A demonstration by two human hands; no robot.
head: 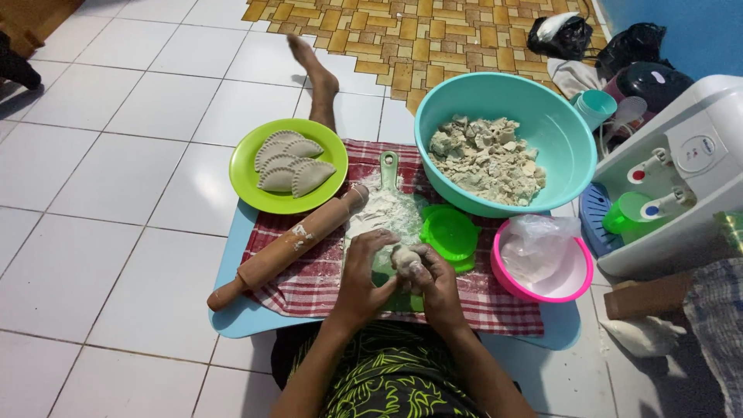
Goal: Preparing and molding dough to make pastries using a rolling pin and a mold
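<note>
My left hand (365, 272) and my right hand (435, 280) meet over a floured green cutting board (386, 203), both closed around a small lump of dough (404, 257). A wooden rolling pin (286, 249) lies diagonally to the left on a red checked cloth (309, 282). A green plastic dumpling press (450, 234) rests just right of the board. Behind it stands a large teal bowl (561, 131) with crumbly pale dough (486, 159). A green plate (255, 193) at the left holds three crimped half-moon pastries (290, 162).
A pink bowl (574, 279) with a clear plastic bag (534, 240) sits at the right. A white water dispenser (681, 170) lies on its side further right. A light blue mat (232, 313) lies under the cloth. My bare foot (313, 70) stretches over white floor tiles.
</note>
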